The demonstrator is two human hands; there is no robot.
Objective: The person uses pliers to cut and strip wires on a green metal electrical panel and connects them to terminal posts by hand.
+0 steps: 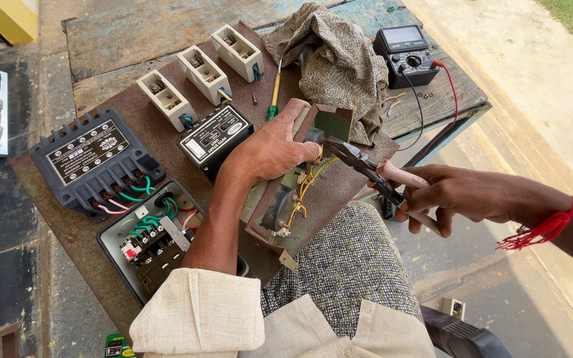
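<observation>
The rusty metal switch box (313,192) — judged heavy, stiff and sharp-edged, with thin yellow wires (305,185) easily nicked — is propped on the knee, clasped at its upper rim by the left hand (270,149), while pliers (366,169) are gripped by the right hand (459,195).

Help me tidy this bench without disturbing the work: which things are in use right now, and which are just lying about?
In use:
left hand steadying the rusty panel
right hand holding pliers at the yellow wires

Lying about:
three cream fuse blocks
screwdriver
cloth
multimeter
black boxes
open switch box
</observation>
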